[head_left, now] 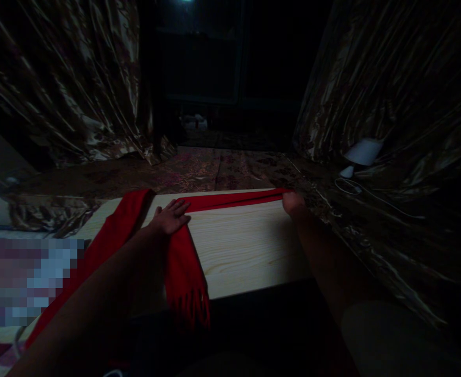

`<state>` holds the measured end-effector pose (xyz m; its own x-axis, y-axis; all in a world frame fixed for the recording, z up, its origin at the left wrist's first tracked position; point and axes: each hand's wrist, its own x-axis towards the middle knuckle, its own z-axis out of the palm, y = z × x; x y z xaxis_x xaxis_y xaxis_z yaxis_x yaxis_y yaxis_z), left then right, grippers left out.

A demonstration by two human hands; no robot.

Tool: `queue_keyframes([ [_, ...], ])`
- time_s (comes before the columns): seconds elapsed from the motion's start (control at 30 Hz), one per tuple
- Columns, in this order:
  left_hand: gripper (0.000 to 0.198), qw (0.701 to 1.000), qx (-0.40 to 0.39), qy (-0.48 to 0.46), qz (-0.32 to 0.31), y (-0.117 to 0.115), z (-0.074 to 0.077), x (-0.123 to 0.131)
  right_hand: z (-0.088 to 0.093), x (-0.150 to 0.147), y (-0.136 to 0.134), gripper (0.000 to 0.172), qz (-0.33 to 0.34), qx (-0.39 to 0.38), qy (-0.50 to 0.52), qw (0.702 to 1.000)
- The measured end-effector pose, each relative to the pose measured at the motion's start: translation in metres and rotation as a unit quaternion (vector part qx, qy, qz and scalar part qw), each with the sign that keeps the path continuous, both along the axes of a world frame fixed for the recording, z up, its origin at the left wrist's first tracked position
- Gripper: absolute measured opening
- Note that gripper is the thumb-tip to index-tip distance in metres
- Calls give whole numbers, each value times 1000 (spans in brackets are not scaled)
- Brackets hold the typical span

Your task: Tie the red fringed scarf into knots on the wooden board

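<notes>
A red scarf lies across the far edge of a light wooden table. One fringed end hangs over the near edge. My left hand rests flat on the scarf near its fold, fingers stretched out. At the table's far right corner my right hand is closed on the scarf's other end, fingers curled out of sight.
Shiny patterned curtains hang left and right. A patterned carpet covers the floor beyond the table. A small white lamp with a cord lies on the right. A dark doorway stands at the back. The room is dim.
</notes>
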<state>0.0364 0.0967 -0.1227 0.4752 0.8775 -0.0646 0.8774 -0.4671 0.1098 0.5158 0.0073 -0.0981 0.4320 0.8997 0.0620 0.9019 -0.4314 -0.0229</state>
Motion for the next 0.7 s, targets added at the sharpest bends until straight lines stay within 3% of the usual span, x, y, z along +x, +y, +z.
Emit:
queue_keyframes([
  [0.17, 69, 1000, 1, -2, 1, 0, 0, 0, -2, 12, -5, 33, -31, 15, -38, 999],
  [0.5, 69, 1000, 12, 9, 0, 3, -4, -1, -3, 30, -11, 33, 13, 22, -4, 1000],
  [0.7, 68, 1000, 17, 6, 2, 2, -4, -1, -13, 41, -14, 21, -7, 49, 42, 998],
])
